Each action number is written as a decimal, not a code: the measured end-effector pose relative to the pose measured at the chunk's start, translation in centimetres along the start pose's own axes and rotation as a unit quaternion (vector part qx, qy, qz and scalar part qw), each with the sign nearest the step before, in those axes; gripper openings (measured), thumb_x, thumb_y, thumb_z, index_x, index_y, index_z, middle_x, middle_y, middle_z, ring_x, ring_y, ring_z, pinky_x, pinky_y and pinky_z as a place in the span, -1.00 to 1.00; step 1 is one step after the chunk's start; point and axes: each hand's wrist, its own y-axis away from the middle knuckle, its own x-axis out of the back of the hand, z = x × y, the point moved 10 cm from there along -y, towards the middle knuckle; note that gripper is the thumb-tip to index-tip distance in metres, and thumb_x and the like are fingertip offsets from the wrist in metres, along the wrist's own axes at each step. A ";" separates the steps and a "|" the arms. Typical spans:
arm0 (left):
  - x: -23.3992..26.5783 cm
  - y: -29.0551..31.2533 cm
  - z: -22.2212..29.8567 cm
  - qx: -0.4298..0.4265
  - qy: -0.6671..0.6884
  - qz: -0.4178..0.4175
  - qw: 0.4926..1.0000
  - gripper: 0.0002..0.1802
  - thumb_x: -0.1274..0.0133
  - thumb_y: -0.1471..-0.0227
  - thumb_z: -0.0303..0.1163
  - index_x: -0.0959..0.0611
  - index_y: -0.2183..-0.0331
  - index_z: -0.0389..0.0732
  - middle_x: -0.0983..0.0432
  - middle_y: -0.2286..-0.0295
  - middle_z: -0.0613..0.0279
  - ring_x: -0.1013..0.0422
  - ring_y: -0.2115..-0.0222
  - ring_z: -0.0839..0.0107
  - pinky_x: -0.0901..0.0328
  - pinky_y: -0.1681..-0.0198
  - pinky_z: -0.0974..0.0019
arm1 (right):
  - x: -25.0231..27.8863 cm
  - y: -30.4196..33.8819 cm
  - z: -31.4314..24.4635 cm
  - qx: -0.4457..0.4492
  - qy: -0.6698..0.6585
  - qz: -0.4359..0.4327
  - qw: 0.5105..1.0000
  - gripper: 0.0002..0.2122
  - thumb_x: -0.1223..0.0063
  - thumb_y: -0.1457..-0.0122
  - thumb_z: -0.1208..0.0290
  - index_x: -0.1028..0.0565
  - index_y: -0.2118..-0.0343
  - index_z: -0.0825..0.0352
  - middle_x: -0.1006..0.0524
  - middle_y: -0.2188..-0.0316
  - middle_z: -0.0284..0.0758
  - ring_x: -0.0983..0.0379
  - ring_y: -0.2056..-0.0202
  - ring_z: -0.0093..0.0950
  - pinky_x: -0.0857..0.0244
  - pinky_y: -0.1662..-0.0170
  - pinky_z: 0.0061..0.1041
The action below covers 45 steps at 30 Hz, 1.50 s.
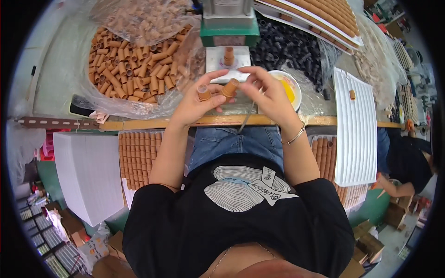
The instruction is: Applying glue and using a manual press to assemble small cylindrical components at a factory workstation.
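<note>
My left hand (197, 103) is closed around two brown, stepped tube pieces. One short tube (203, 92) with a pale, see-through top rests by the fingers, and a second tube (230, 87) tilts toward my other hand. My right hand (270, 96) is curled beside that second tube, its fingertips close to it; whether they touch is unclear. A thin grey stick (247, 118) slants down from under the right thumb and seems held there. Just beyond both hands, another brown tube (229, 56) stands upright on the white base (214, 59) of a green and grey machine (229, 31).
A heap of brown tubes (134, 65) lies on plastic at left, black pieces (287, 48) at right. Beside my right hand is a white bowl (295, 103) with yellow contents. A ridged white tray (356, 134) overhangs the wooden table edge (153, 124). Another person (403, 162) is at far right.
</note>
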 end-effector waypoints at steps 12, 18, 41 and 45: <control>-5.1 0.4 0.7 -0.203 -0.380 0.154 0.889 -0.38 -0.20 0.32 -0.66 -0.51 0.07 -0.32 -0.37 0.46 0.14 -0.39 0.42 0.30 -0.31 0.34 0.32 | 0.5 3.5 2.0 -0.010 -0.081 0.103 0.991 -0.79 -0.23 -0.02 0.39 -0.43 0.49 0.39 -0.38 0.73 -0.41 -0.27 0.70 -0.65 -0.18 0.60 -0.64; -4.8 1.2 0.5 -0.238 -0.360 0.172 0.885 -0.43 -0.16 0.28 -0.63 -0.53 0.09 -0.25 -0.35 0.43 0.21 -0.33 0.39 0.37 -0.25 0.30 0.39 | 0.9 2.7 2.4 -0.041 -0.007 -0.004 0.999 -0.79 -0.21 -0.04 0.34 -0.50 0.39 0.37 -0.47 0.64 -0.36 -0.32 0.64 -0.67 -0.22 0.56 -0.63; 14.5 2.7 5.7 -0.114 -0.712 0.291 0.629 -0.73 -0.07 0.16 -0.58 -0.46 0.32 -0.16 -0.49 0.40 0.11 -0.39 0.30 0.04 -0.29 0.30 0.11 | 13.6 -2.5 13.2 -0.039 0.391 0.110 0.913 -0.89 -0.19 0.02 0.39 -0.51 0.46 0.26 -0.46 0.46 -0.27 -0.47 0.45 -0.32 -0.33 0.37 -0.40; 13.8 3.6 5.4 -0.132 -0.694 0.273 0.653 -0.65 -0.06 0.24 -0.65 -0.45 0.30 -0.18 -0.50 0.37 0.08 -0.41 0.27 0.05 -0.28 0.27 0.13 | 15.0 2.0 12.9 -0.032 0.183 0.200 0.962 -0.92 -0.19 0.00 0.49 -0.51 0.44 0.32 -0.45 0.47 -0.36 -0.40 0.49 -0.52 -0.27 0.39 -0.58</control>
